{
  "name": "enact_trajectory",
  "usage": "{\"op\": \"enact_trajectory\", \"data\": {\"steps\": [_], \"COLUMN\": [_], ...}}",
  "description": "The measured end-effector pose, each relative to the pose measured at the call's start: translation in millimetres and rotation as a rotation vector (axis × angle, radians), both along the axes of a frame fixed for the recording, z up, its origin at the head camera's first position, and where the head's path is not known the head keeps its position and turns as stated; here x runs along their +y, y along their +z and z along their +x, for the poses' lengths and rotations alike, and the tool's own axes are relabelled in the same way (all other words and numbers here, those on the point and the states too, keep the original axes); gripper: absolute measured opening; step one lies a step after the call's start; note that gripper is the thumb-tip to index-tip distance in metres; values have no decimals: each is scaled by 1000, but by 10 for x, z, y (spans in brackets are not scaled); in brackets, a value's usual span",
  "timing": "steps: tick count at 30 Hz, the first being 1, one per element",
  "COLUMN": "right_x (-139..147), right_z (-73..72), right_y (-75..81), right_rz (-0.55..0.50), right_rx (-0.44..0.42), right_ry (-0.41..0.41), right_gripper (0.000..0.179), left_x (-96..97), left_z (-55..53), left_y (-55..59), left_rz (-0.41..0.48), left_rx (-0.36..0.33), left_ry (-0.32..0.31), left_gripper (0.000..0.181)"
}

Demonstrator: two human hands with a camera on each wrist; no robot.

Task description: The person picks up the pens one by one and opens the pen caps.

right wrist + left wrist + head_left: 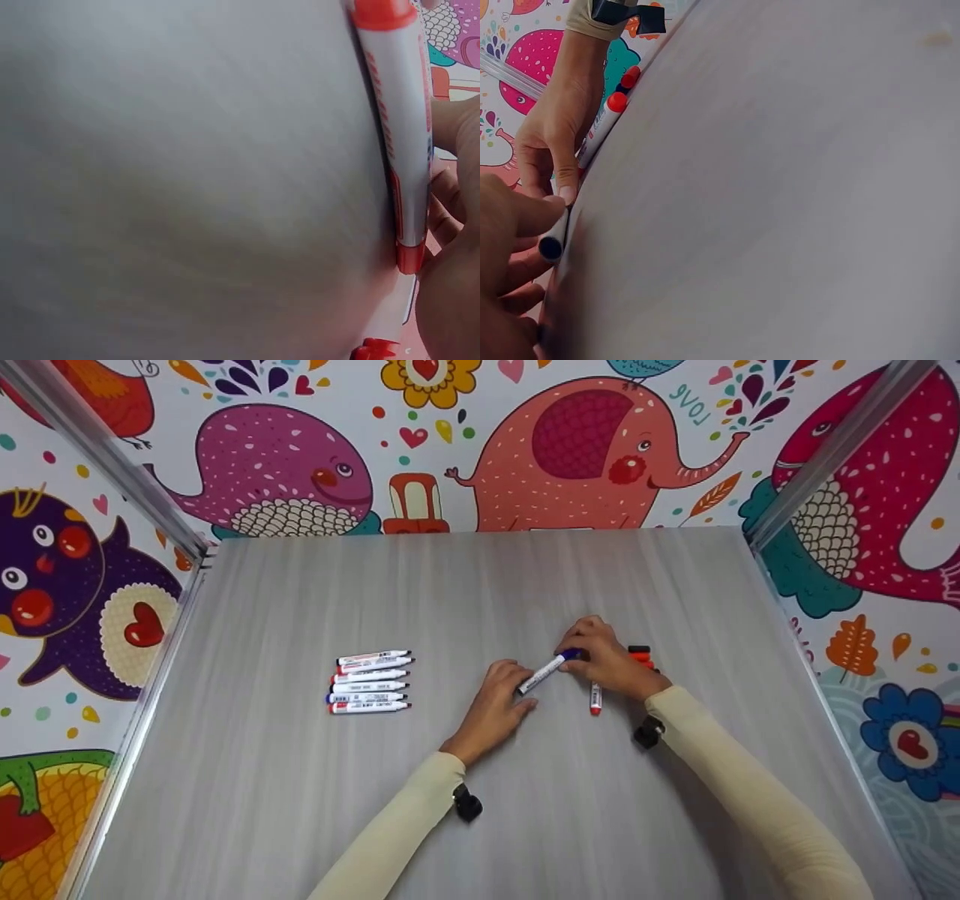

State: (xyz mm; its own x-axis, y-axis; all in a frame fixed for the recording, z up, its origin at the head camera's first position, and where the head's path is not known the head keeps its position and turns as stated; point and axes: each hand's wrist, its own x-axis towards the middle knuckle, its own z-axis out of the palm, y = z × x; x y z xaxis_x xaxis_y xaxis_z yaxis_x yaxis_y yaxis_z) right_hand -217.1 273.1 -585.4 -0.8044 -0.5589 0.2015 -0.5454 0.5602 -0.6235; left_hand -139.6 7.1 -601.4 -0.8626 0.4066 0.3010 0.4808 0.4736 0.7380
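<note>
A whiteboard marker (541, 673) with a dark blue cap lies at a slant between the two hands. My left hand (491, 712) holds its lower end between thumb and fingers; the marker's dark round end (551, 248) shows there in the left wrist view. At the cap end, my right hand (606, 661) pinches the dark blue cap (572, 654) with thumb and fingertips. Under the right hand lies a white marker with red ends (399, 135), partly hidden by that hand in the head view.
Several uncapped markers (369, 688) lie stacked in a row on the left, tips pointing right. Black and red pieces (639, 649) show just beyond the right hand. A grey wood-grain table (300, 810) carries everything, with patterned walls (420, 435) around it.
</note>
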Motion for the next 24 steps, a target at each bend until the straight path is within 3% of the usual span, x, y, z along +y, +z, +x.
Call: {"op": "enact_trajectory", "data": {"steps": [7,14,17,20,24], "right_x": [-37,-71,-85,-99,-121], "right_z": [95,178,211,252,302], "right_y": [62,157,192,227,247], "right_rz": [26,10,-3,0,0], "right_rx": [-46,-43,-47,-76,-65], "right_ry": [6,27,35,31,36], "right_gripper": [14,12,11,10,10], "left_x": [-25,-71,-95,-125,-163], "left_z": [-20,-53,-49,-18,-12], "left_y": [-42,-68,-3,155,275], "left_rz": [42,62,50,1,-44], "left_rx": [33,9,-20,-57,-42], "left_ry": [12,20,18,16,7], "left_gripper": [37,32,29,25,21]}}
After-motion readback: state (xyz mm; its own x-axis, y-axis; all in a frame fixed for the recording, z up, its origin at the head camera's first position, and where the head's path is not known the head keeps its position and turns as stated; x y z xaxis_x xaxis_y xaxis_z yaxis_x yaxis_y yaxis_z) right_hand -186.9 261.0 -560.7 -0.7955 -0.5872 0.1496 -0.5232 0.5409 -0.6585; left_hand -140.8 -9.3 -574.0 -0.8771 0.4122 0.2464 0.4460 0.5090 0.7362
